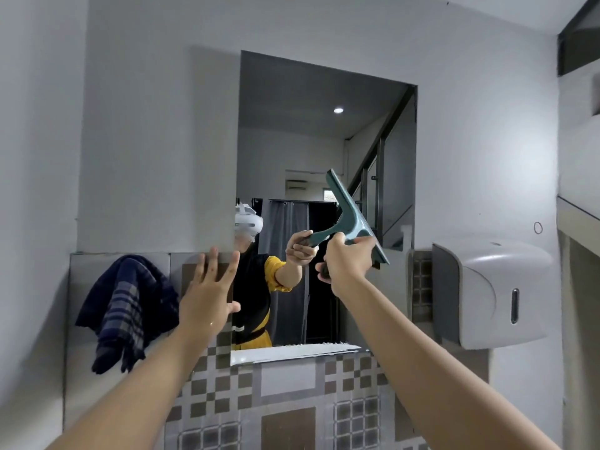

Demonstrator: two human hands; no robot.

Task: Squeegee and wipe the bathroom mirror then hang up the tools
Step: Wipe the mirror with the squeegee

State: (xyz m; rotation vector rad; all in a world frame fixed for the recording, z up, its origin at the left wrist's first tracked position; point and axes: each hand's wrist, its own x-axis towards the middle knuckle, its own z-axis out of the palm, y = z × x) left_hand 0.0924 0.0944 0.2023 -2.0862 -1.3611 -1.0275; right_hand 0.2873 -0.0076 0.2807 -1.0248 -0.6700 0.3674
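The frameless mirror [324, 131] hangs on the grey wall ahead. My right hand [347, 261] is shut on the handle of a teal squeegee [352, 216], whose blade slants across the mirror's right middle part. My left hand [207, 293] is raised with fingers spread beside the mirror's lower left edge and holds nothing. A dark blue checked cloth [126, 306] hangs on the wall to the left of that hand. A white foamy streak runs along the mirror's bottom edge.
A white wall dispenser [493, 293] sticks out just right of the mirror. Patterned grey and brown tiles [285, 397] cover the wall below. A ledge runs along the right wall. The mirror reflects a person, a curtain and stairs.
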